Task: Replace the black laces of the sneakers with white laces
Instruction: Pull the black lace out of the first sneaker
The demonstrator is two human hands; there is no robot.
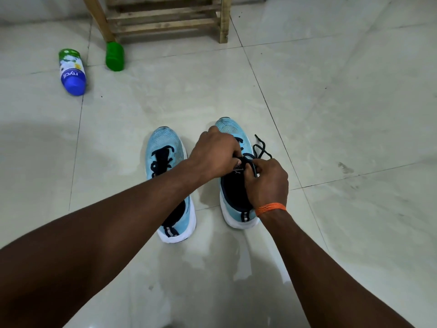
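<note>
**A room in a home, seen at floor level**

We take this for a home. We see a floor of large glossy pale tiles point(331, 102) with thin dark joints. A slatted rack of bare wood point(165, 17) stands on it. A white-and-green plastic bottle with a blue cap point(71, 72) lies on its side, and a green plastic container point(115, 56) sits at the rack's leg. There is also a pair of pale blue mesh sneakers point(163, 143).

Two light-blue sneakers, white soles, dark navy lining, stood upright side by side on floor, toes pointing away, heels nearest camera. Left sneaker point(163, 144) sat slightly nearer; left lace point(163, 159) black, threaded across its eyelets. Right sneaker point(238, 218) stood just beside it, toe further forward; right lace point(260, 147) black, loose at top, free ends curling out past shoe's right side. Left hand point(212, 155) and right hand point(268, 183) pinched right lace by tongue.
</note>
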